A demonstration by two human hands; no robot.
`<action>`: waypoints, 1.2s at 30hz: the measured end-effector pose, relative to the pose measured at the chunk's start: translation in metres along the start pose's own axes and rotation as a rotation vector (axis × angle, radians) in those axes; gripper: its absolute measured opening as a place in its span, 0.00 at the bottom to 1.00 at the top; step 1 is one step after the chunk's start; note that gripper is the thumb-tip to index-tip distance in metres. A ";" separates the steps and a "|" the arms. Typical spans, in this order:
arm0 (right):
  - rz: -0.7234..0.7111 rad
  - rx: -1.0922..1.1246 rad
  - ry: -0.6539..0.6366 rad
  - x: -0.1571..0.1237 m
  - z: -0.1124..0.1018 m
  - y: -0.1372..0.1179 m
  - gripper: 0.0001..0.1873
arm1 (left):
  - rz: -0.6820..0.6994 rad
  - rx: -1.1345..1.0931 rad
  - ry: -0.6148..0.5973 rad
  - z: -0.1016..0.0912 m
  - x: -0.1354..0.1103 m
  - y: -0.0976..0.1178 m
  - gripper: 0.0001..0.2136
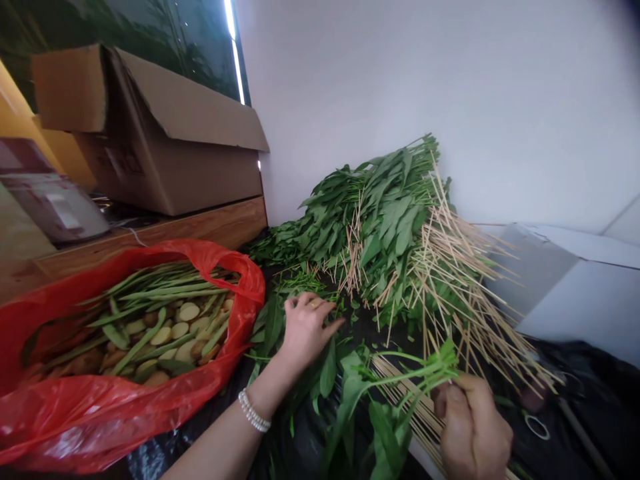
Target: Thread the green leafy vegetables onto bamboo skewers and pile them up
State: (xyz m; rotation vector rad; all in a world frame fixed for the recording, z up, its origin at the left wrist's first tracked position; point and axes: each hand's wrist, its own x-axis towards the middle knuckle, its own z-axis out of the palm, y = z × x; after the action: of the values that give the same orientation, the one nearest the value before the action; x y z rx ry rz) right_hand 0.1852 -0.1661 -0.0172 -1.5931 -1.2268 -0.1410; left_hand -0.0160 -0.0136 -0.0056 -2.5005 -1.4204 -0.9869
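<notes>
Nearest me, my right hand (473, 427) sits low at the near right, its grip pressed together around a bunch of bamboo skewers (410, 400) with green stems (420, 367) threaded or laid across their far tips; I cannot tell which. Just left of it, my left hand (306, 328), with a bead bracelet (253, 411) at the wrist, rests palm down with fingers loosely spread on loose leaves (330, 373) lying on the dark worktop (600, 380); it pinches nothing that I can see.

Beyond both hands a big heap of leafy greens on skewers (395, 227) leans toward the white wall. To the left, a red plastic bag (100, 400) lies open, holding stalks and pale sliced rounds (170, 327). A cardboard box (150, 133) stands far left, a grey box (575, 280) far right.

I judge the step to be gathering leaves for the skewers in hand. The next move calls for the left fingers to close on a few leaves and bring them across.
</notes>
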 end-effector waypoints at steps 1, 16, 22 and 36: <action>-0.016 -0.003 -0.004 -0.001 0.000 0.002 0.19 | 0.003 0.019 -0.054 0.003 -0.002 0.001 0.15; -0.116 0.045 -0.003 -0.002 0.005 0.008 0.16 | -0.207 -0.069 -0.001 -0.008 0.009 -0.018 0.18; -0.131 0.043 -0.007 -0.002 0.005 0.007 0.16 | -0.149 -0.124 0.098 -0.010 0.011 -0.019 0.13; -0.195 0.020 -0.053 -0.001 0.004 0.007 0.16 | -0.016 -0.123 -0.359 0.020 -0.006 -0.005 0.15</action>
State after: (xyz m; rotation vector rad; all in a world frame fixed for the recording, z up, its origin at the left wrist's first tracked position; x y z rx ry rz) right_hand 0.1884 -0.1625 -0.0242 -1.4664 -1.4202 -0.2117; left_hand -0.0128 -0.0074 -0.0258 -2.8737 -1.5105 -0.6671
